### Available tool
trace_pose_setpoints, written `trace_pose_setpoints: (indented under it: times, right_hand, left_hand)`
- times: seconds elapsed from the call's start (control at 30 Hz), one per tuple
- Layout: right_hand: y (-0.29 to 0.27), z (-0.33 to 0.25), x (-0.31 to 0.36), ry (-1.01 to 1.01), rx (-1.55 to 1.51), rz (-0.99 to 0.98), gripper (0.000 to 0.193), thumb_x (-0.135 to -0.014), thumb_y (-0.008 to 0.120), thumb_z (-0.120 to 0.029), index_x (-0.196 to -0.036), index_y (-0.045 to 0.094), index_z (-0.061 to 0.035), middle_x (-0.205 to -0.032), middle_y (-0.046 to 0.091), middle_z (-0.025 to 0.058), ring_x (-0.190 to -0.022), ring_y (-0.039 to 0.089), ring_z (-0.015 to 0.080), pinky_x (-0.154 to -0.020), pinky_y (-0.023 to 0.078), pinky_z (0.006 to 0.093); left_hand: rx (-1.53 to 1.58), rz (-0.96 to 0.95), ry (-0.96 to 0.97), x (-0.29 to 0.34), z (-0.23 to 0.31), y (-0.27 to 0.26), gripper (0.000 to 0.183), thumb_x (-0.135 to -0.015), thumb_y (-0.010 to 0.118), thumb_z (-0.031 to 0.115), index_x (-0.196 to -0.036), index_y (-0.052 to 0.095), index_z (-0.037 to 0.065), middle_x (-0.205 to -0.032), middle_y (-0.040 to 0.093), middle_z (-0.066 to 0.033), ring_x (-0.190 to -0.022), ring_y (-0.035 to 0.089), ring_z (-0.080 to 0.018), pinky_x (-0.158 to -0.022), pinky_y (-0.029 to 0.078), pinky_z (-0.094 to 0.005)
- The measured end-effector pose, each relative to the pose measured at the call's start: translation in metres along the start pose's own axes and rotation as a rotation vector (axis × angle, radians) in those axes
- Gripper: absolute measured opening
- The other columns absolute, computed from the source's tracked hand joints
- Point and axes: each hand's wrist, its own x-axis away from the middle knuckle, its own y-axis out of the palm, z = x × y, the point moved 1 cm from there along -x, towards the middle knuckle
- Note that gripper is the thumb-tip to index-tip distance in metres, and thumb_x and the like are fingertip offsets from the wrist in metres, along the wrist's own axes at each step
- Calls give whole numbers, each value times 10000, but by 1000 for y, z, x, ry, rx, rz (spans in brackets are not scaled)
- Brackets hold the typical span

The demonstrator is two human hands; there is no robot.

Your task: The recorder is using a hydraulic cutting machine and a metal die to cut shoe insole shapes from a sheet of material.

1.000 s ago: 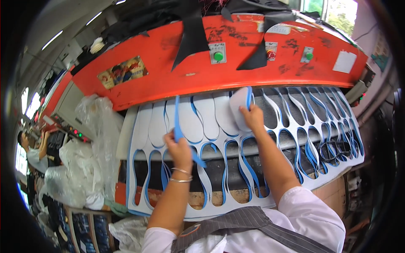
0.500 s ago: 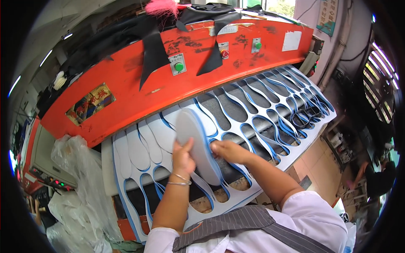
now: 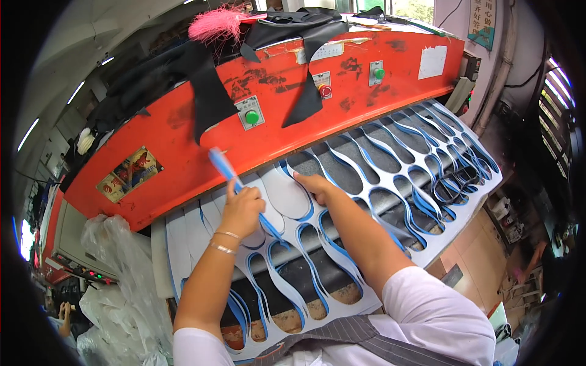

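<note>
My left hand (image 3: 243, 208) is shut on a stack of white, blue-edged sole-shaped cutouts (image 3: 227, 172), held edge-up so the blue rim points toward the red press. My right hand (image 3: 313, 185) rests with fingers spread on a white sole-shaped piece (image 3: 285, 194) still sitting in the big white and blue sheet (image 3: 390, 183). The sheet is full of sole-shaped holes and lies across the bed of the red press (image 3: 183, 131).
Green buttons (image 3: 251, 116) (image 3: 379, 72) and a red button (image 3: 325, 91) sit on the press front. Black material (image 3: 204, 85) drapes over its top beside a pink tuft (image 3: 215, 24). Clear plastic bags (image 3: 119, 262) hang at the left. A person's hands (image 3: 61, 311) show at lower left.
My left hand has lifted the stack from lying across the sheet to standing edge-up. My right hand has left the stack and moved up onto a piece in the sheet. The view shifted left.
</note>
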Motion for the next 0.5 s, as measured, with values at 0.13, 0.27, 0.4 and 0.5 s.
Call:
trace_pose_setpoints:
  times: [0.13, 0.27, 0.4, 0.5]
  right_hand:
    - [-23, 4, -16, -133, -410, -196, 496, -924, 549, -442, -1095, 560, 24, -1088, 616, 231, -991, 617, 310, -832, 518, 413]
    - [-26, 6, -17, -91, -613, -378, 381, -950, 508, -408, -968, 536, -28, -976, 628, 217, -879, 641, 309, -750, 548, 420]
    - [-67, 26, -19, -90, -511, -339, 270, -956, 518, -315, -941, 534, -46, -865, 620, 138, -684, 626, 226, -547, 517, 332]
    - [-34, 22, -2, -305, 152, 94, 318, -915, 570, -282, -1035, 575, 13, -840, 617, 134, -643, 603, 224, -519, 486, 332]
  left_hand:
    - [75, 123, 56, -64, 17, 49, 348, -693, 628, 13, -994, 660, 184, -978, 597, -12, -961, 581, -229, -1092, 241, -515]
    - [-37, -150, 20, -79, 8, 66, 374, -687, 660, 39, -1033, 643, 180, -967, 591, -29, -963, 583, -241, -1057, 291, -493]
    - [-39, -92, 70, -52, 22, 36, 296, -570, 772, 114, -826, 631, 161, -897, 585, -2, -936, 559, -228, -972, 323, -468]
    - [-50, 86, -57, 23, 22, -14, 284, -560, 745, 106, -814, 632, 166, -906, 579, 2, -909, 540, -234, -950, 312, -468]
